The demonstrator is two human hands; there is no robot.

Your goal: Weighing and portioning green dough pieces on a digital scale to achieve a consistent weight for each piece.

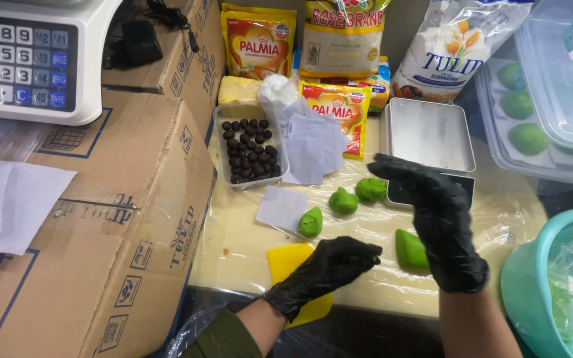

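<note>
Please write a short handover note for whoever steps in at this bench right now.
Left hand: black glove, fingers curled above the yellow scraper, holding nothing clearly visible.
Right hand: black glove, open, hovering by the green dough lump; fingertips near the small scale.
Done: three green dough pieces portioned on the plastic-covered table; more sit on paper in the clear container.
Left: the lump is uncut; the tray of dark filling balls is full; paper squares unused.

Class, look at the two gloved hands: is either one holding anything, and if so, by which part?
The left hand pinches a tiny green bit at its fingertips. The right hand holds nothing; it is open above a green dough lump.
</note>
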